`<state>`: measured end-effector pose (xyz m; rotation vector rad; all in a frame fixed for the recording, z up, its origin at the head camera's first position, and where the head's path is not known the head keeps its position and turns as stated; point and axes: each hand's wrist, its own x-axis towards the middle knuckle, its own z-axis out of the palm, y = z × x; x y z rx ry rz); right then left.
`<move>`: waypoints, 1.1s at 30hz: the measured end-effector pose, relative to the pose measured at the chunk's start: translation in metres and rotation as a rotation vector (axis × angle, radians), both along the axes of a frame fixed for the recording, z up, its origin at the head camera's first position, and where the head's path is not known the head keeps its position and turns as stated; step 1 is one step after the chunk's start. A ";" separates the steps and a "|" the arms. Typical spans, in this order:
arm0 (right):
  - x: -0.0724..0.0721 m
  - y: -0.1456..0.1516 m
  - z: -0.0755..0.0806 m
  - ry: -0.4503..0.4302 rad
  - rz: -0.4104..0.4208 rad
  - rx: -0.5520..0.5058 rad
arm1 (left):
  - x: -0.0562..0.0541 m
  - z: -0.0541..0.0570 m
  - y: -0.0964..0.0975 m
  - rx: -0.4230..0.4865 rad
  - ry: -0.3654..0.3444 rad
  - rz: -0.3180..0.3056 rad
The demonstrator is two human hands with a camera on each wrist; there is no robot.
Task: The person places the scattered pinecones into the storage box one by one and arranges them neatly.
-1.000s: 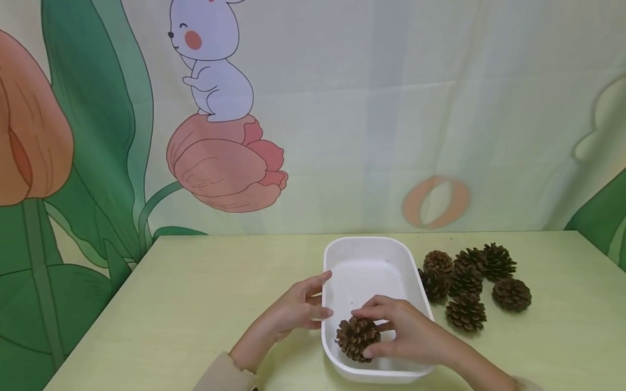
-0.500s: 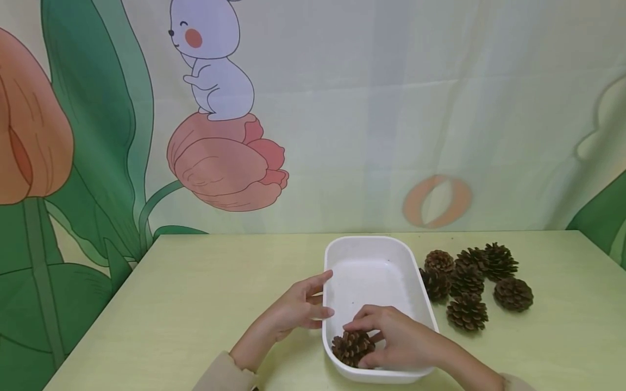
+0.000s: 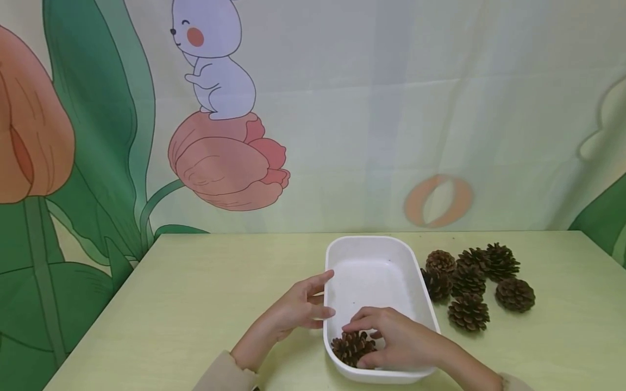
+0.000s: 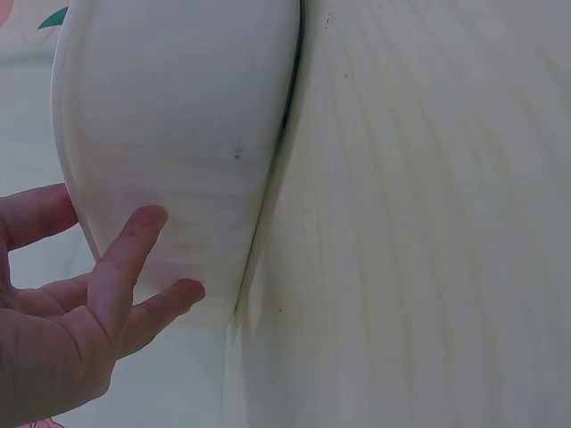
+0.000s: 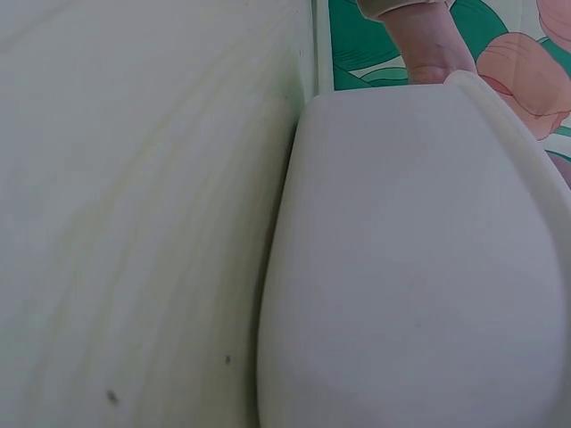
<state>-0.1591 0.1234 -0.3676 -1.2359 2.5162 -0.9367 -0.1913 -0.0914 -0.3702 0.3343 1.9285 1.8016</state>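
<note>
In the head view a white plastic tub (image 3: pixel 369 282) stands on the table. My left hand (image 3: pixel 298 307) holds its left side, thumb over the rim. Fingers (image 4: pixel 147 227) of that hand lie against the outer wall in the left wrist view. My right hand (image 3: pixel 403 339) reaches into the tub's near end and holds a brown pine cone (image 3: pixel 351 347) between thumb and fingers, low in the near left corner. The hand partly hides this cone. The right wrist view shows just the tub's outer wall (image 5: pixel 410 259) and the other forearm, not the right hand.
Right of the tub several pine cones (image 3: pixel 468 279) lie in a loose cluster, the closest against its right wall. One cone (image 3: pixel 515 295) lies a little apart. Behind the pale yellow table (image 3: pixel 220 277) hangs a printed curtain (image 3: pixel 332 119) with a rabbit and tulips.
My right hand has lowered the pine cone toward the tub's near left corner, still holding it. The left hand stays on the tub's side.
</note>
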 end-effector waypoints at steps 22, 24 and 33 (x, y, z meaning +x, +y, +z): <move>0.004 0.032 0.018 0.073 -0.070 -0.186 | 0.000 0.002 0.001 -0.007 -0.009 0.003; 0.004 0.040 0.021 0.095 -0.093 -0.189 | -0.001 0.001 0.001 -0.007 -0.010 0.000; 0.006 0.069 0.028 0.105 -0.185 -0.244 | -0.001 0.000 0.001 -0.011 -0.026 0.015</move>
